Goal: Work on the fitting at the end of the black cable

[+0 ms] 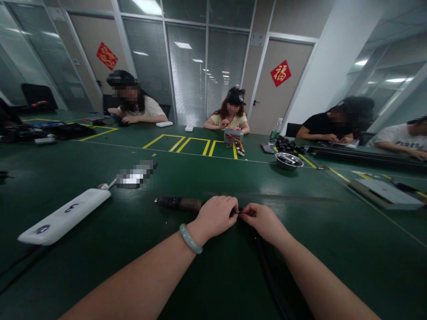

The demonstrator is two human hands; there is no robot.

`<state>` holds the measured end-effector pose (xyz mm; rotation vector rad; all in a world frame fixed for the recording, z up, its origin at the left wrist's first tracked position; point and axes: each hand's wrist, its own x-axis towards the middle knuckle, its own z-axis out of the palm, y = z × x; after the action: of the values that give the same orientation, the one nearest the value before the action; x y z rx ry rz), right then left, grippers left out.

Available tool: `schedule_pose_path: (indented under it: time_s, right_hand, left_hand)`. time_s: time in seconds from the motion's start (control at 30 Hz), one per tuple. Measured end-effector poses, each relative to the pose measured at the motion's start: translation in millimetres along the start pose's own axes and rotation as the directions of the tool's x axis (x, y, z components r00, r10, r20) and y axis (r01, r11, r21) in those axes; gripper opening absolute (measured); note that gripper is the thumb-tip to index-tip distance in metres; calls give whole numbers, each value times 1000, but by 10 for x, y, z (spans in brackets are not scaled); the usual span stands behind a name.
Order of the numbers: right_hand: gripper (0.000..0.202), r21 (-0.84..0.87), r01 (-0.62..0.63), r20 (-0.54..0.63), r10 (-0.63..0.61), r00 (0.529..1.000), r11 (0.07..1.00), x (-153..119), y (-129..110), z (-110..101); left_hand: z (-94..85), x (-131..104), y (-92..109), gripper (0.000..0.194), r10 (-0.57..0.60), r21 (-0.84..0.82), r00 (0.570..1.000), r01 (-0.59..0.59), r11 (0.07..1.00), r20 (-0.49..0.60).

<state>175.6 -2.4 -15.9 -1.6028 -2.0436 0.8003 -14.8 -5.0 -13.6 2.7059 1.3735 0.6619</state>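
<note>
A dark cylindrical tool [180, 204] with a metal tip at its left end lies across the green table. My left hand [218, 214] is closed around its right end. My right hand [262, 221] pinches a small part at that same end, its fingertips almost touching those of my left hand; the part is too small to name. From there a thick black cable [263, 262] runs down toward me, beside my right forearm.
At left lie a white power bank [66, 216] and a blurred device [136, 174]. A metal bowl [289, 161], a bottle [276, 130] and a grey flat box [387, 194] stand right. Several people sit across the table [187, 171], one by a wired box [233, 135].
</note>
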Motion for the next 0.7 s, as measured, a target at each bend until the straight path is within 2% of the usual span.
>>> schedule_pose_path:
  time_s: [0.23, 0.7]
  right_hand:
    - [12, 31, 25, 6, -26, 1000, 999, 10, 11, -4]
    - [19, 82, -4, 48, 0, 999, 997, 30, 80, -20]
  left_hand:
    - [2, 10, -3, 11, -11, -15, 1000, 11, 1000, -4]
    - [33, 23, -26, 7, 16, -22, 999, -15, 1000, 31]
